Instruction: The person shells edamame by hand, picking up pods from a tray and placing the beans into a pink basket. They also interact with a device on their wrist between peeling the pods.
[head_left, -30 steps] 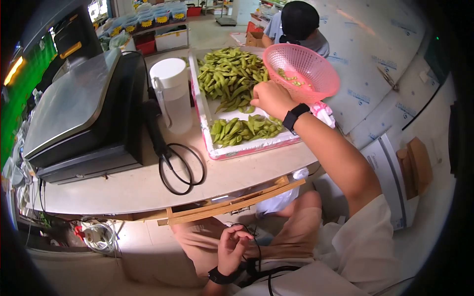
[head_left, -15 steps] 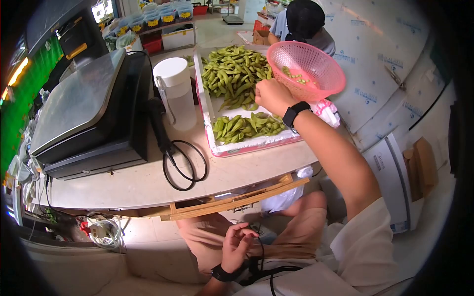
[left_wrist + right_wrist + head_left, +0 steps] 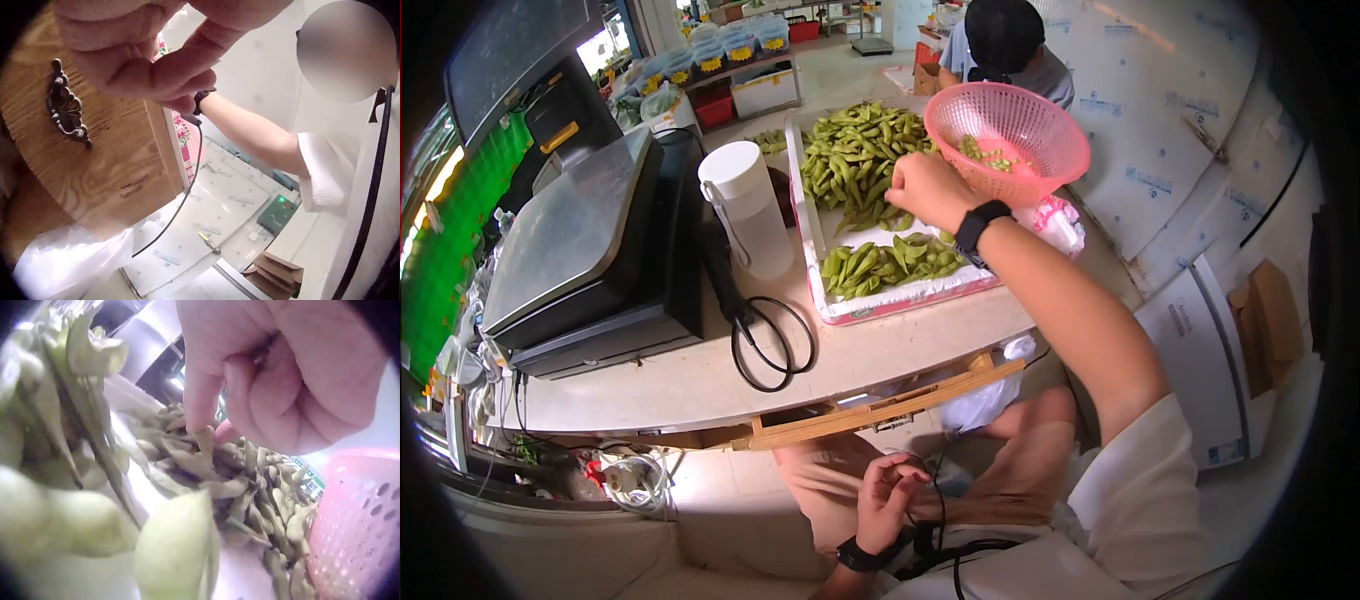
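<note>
- Between the earlier frame and this one, the right hand (image 3: pixel 935 190) had shifted a little leftward over the pods, away from the basket, while the left hand (image 3: pixel 882 500) had stayed low by the lap; the head view itself had also swung slightly.
- Low in front of the body, below the open drawer (image 3: pixel 880 412), the left hand was palm-up with its fingers loosely bent, and it held nothing.
- On the tabletop (image 3: pixel 650 385), the smaller pile (image 3: pixel 885 265) of green pods lay along the near side of the white tray (image 3: pixel 900 306).
- Beyond that pile, the right arm reached forward, elbow bent and wrist above the tray; the hand's fingers were curled in and pointed down, closed narrowly, and seemed to pinch a pod (image 3: pixel 204 440), though blur left the grip unsure.
- Farther in, the large heap (image 3: pixel 850 155) of whole pods filled much of the tray, so most of the work looked left to do.
- Beside the heap, the pink basket (image 3: pixel 950 115) contained a modest scatter of loose beans (image 3: pixel 985 152), the part apparently done.
- Past the basket, another person (image 3: pixel 1005 40) had a dark-capped head bowed.
</note>
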The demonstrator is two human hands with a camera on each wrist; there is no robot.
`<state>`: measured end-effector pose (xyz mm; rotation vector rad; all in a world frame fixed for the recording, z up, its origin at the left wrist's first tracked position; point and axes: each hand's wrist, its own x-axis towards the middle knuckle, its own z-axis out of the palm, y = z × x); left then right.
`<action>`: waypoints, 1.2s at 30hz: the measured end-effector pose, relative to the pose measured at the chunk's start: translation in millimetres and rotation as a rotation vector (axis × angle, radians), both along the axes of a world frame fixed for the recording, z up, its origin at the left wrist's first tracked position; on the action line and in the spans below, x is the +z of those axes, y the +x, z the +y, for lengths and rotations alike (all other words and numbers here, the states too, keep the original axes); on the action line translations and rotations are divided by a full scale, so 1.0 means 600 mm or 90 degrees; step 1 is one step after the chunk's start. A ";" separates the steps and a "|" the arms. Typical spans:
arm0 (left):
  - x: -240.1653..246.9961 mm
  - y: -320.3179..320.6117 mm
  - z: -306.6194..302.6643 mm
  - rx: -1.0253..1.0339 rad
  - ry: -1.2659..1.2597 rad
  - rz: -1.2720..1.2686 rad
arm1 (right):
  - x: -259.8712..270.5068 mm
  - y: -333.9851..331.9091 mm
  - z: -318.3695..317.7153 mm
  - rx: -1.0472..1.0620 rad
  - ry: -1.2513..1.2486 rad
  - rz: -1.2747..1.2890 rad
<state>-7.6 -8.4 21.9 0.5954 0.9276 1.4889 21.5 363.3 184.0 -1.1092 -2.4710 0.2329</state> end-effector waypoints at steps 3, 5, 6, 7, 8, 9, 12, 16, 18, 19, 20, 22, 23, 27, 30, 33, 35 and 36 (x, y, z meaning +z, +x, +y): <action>0.005 -0.002 -0.001 0.008 0.016 -0.002 | 0.050 0.034 -0.057 0.096 -0.032 0.166; 0.010 -0.004 -0.002 0.013 0.017 -0.014 | 0.077 0.073 -0.124 0.145 -0.146 0.213; 0.013 -0.003 -0.002 0.018 0.020 -0.026 | 0.074 0.096 -0.161 0.169 -0.219 0.238; 0.019 -0.002 0.000 0.017 0.019 -0.026 | 0.064 0.119 -0.203 0.194 -0.287 0.268; 0.027 0.001 0.003 0.017 0.034 0.001 | 0.045 0.143 -0.245 0.218 -0.355 0.298; 0.034 0.005 0.003 0.014 0.048 0.028 | 0.017 0.169 -0.288 0.231 -0.492 0.316; 0.046 0.022 0.007 -0.011 0.084 -0.004 | -0.014 0.225 -0.395 0.153 -0.589 0.133; 0.036 0.046 0.013 -0.069 0.112 0.038 | -0.149 0.274 -0.461 0.141 -0.604 0.362; 0.022 0.059 0.018 -0.116 0.011 0.035 | -0.178 0.290 -0.482 0.100 -0.600 0.412; 0.017 0.068 0.025 -0.110 0.013 -0.003 | -0.186 0.297 -0.486 0.071 -0.589 0.450; 0.018 0.075 0.027 -0.121 0.004 0.001 | -0.190 0.302 -0.489 0.060 -0.593 0.460; 0.024 0.091 0.037 -0.102 -0.015 -0.029 | -0.195 0.311 -0.494 0.002 -0.638 0.534; 0.023 0.096 0.038 -0.097 -0.024 0.002 | -0.193 0.319 -0.496 -0.046 -0.687 0.564; 0.027 0.116 0.038 -0.097 -0.059 0.076 | -0.227 0.338 -0.506 -0.071 -0.671 0.629; 0.029 0.128 0.036 -0.085 -0.043 0.150 | -0.235 0.350 -0.508 -0.064 -0.715 0.664; 0.025 0.138 0.029 -0.074 -0.059 0.208 | -0.232 0.362 -0.508 -0.048 -0.720 0.660; 0.028 0.144 0.027 -0.074 -0.042 0.250 | -0.237 0.370 -0.507 -0.030 -0.708 0.670; 0.028 0.148 0.025 -0.074 -0.045 0.258 | -0.239 0.376 -0.506 -0.014 -0.688 0.673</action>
